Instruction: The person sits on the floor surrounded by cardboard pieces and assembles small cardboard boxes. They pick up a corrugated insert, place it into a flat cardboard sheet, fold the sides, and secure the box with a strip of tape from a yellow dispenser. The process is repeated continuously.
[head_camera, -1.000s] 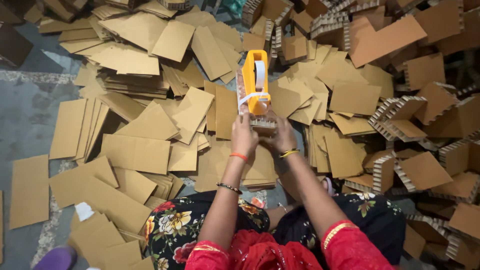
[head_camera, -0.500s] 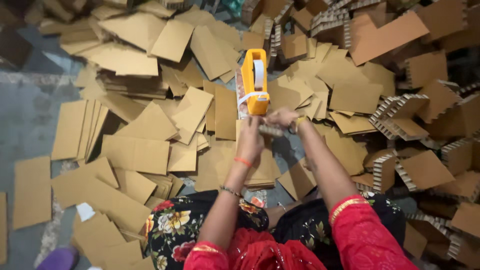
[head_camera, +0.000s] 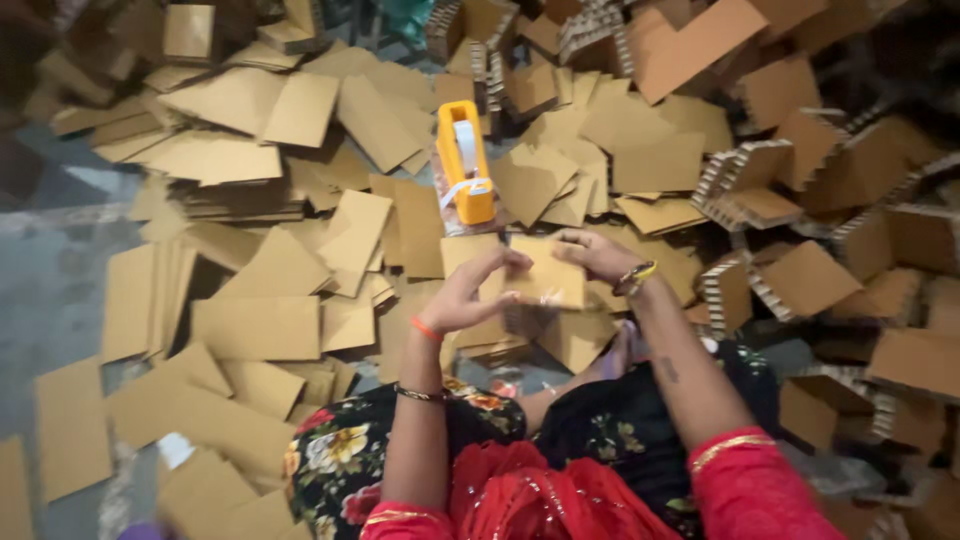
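Cardboard everywhere: flat tan rectangles and squares lie strewn and loosely stacked (head_camera: 255, 325) over a grey floor (head_camera: 50, 300), matte, with raw cut edges. To the right, folded box-like pieces (head_camera: 745, 190) show wavy corrugated edges, heaped at all angles. Centre, an orange tape dispenser (head_camera: 464, 165) stands upright among the sheets, a white tape strip running down its face. Just below it, both hands meet on a small square cardboard piece (head_camera: 545, 272). Left hand (head_camera: 465, 295) has fingers curled, thumb and forefinger pinching the piece's left edge. Right hand (head_camera: 595, 255) lies across the top right, fingers pressed onto the card. Bangles on both wrists; red sleeves and floral black fabric below.
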